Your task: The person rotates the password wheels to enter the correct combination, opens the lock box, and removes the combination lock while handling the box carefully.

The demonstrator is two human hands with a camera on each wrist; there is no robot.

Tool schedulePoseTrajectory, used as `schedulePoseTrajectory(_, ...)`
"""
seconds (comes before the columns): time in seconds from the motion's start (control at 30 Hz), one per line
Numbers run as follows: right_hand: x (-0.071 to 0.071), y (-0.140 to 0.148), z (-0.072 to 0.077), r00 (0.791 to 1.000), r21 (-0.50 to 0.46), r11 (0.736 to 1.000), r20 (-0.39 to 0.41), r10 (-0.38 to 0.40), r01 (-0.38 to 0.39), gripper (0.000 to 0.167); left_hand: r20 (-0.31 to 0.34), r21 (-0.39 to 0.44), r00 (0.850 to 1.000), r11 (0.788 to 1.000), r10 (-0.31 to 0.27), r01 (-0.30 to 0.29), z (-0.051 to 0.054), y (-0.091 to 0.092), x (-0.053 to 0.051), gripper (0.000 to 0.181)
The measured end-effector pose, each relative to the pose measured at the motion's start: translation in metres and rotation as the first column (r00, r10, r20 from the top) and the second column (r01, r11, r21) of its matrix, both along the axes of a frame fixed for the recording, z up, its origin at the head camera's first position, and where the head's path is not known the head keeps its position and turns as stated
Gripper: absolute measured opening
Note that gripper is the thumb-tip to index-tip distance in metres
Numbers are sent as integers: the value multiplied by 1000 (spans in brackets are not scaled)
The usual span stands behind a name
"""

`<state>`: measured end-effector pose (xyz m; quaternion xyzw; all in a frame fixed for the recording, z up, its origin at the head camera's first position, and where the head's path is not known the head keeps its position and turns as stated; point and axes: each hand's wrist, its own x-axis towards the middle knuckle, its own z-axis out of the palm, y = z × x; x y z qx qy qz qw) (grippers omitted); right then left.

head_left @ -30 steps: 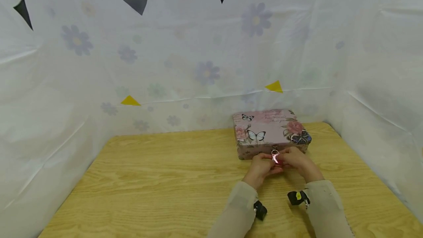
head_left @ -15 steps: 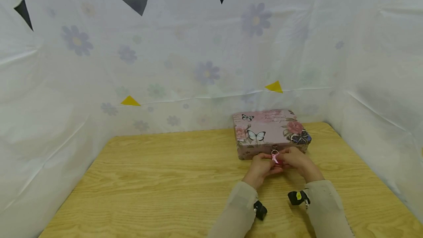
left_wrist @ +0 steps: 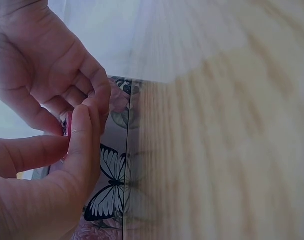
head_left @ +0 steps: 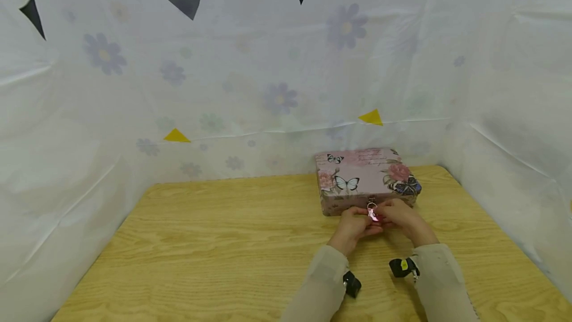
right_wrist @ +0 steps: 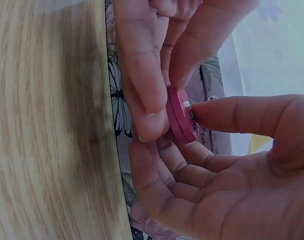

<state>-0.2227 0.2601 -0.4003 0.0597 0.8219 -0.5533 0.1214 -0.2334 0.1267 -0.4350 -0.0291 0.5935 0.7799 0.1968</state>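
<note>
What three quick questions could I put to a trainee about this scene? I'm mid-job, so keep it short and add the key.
1. Fill in: the box sits toward the person's ____ side of the table.
2. Multiple choice: what do the left hand and right hand both hold?
A. a pen
B. a pink padlock
C. a spoon
3. True or false: the box is standing open.

Key:
1. right
2. B
3. False; the box is closed.

Left hand (head_left: 353, 226) and right hand (head_left: 404, 216) close together, fingers (right_wrist: 144, 75) of both in pinches.
</note>
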Motion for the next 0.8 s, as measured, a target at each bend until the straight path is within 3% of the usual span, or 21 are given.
schedulePoseTrajectory(0.67,-1,2,0,1000,-13,1000,4,12,-12,30,-5,-7,1000,1000,-1,1,2,-1,1,17)
schedulePoseTrajectory(0.73,-8,8,-11,1000,-32,999,8,8,-8,30,-7,-6,1000,1000,0,0,2,0,1,17)
schedulePoseTrajectory(0.8,-8,8,-11,1000,-33,999,2,10,-10,30,-12,-1,1000,1000,-1,1,2,0,1,17)
